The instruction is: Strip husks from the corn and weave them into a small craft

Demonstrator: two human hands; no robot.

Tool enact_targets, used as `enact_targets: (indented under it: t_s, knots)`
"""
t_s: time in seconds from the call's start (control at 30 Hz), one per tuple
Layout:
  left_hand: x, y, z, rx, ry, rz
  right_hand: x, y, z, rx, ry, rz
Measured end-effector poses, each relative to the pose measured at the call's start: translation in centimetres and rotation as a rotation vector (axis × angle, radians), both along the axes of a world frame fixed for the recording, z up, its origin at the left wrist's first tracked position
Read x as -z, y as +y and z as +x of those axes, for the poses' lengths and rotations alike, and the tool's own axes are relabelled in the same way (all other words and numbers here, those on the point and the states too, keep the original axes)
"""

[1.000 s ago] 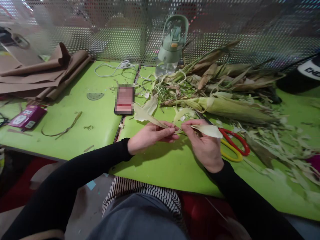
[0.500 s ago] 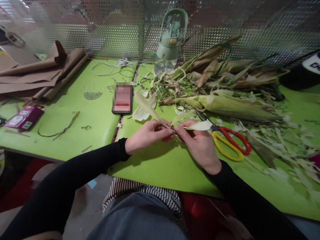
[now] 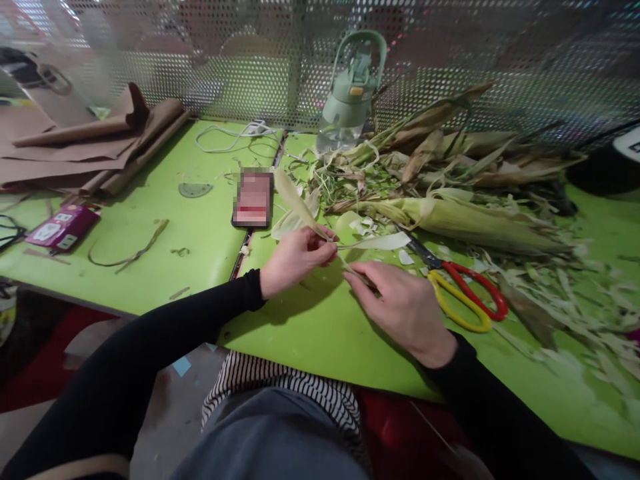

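Observation:
My left hand (image 3: 297, 262) is closed, thumb against fingers, on pale corn husk strips (image 3: 296, 202). One broad strip sticks up to the left from this pinch; another husk piece (image 3: 383, 241) points right toward the scissors. A thin strand runs from the pinch down to my right hand (image 3: 400, 303), whose thumb and forefinger are closed on its end. Red-and-yellow-handled scissors (image 3: 463, 293) lie on the green table (image 3: 320, 333) just beyond my right hand. A wide loose husk (image 3: 287, 223) rests behind my left hand.
A green-husked corn cob (image 3: 480, 220) and dry husks (image 3: 450, 150) spread at the back right, with scraps (image 3: 575, 300) nearer. A water bottle (image 3: 350, 100) stands by the perforated screen. Left lie a phone (image 3: 253, 197), protractor (image 3: 195, 190), brown paper (image 3: 75, 153) and purple box (image 3: 63, 229).
My hands have moved apart: the right came back toward me and right, drawing the thin strand from the left hand's pinch. The view has shifted slightly.

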State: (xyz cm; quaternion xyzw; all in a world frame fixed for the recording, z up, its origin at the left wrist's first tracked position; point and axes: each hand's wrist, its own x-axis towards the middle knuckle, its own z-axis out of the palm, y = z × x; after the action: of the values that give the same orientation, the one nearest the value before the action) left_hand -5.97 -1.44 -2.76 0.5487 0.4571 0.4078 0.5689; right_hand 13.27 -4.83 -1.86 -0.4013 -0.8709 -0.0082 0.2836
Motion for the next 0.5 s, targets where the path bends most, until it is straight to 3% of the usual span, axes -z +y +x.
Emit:
enact_targets:
  t_s: [0.07,0.17,0.3,0.4,0.5]
  knots:
    - [0.2,-0.2,-0.2,0.065,0.141,0.057,-0.1,0.2,0.1,-0.049,-0.024,0.168]
    - [0.2,-0.7,-0.4,0.250,0.249,0.090,-0.1,0.7,0.3,-0.040,0.009,0.262]
    - [0.1,-1.3,-0.3,0.356,0.162,0.068,0.3,1.0,0.4,0.019,0.056,0.178]
    - [0.0,-1.6,0.0,0.377,0.069,-0.002,0.4,0.8,0.4,0.016,0.072,0.105]
    - [-0.2,-1.7,0.2,0.366,-0.066,-0.105,0.1,0.8,0.4,0.023,0.101,0.140]
